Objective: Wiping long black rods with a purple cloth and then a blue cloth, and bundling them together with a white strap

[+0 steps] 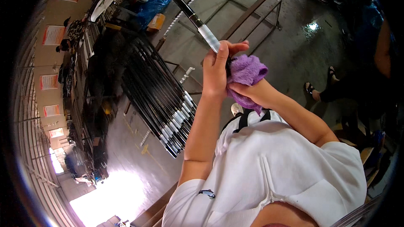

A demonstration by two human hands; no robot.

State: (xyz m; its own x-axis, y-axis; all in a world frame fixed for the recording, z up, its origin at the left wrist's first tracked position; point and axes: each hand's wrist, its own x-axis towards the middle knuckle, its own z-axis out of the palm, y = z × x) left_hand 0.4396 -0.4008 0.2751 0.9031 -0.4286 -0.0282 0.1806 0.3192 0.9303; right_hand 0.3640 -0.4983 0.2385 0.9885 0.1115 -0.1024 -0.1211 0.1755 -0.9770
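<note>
A glossy black rod [179,2] with a pale whitish sleeve [208,38] and thin gold bands slants from the top of the view down to my hands. My left hand [216,69] is closed around it just below the sleeve, thumb along the near side and some fingertips sticking out to the right. Beside it, my right hand [248,92] grips a bunched purple cloth [248,69], pressed against the rod's lower part. The cloth and my hands hide the rod's lower end.
To the left, many similar black rods [158,96] with pale sections lie side by side in a slanting row. Metal frames [252,14] stand on the grey floor ahead. A blue plastic bag [153,2] and an orange box [156,22] sit at upper left. Another person's sandaled foot [312,90] shows right.
</note>
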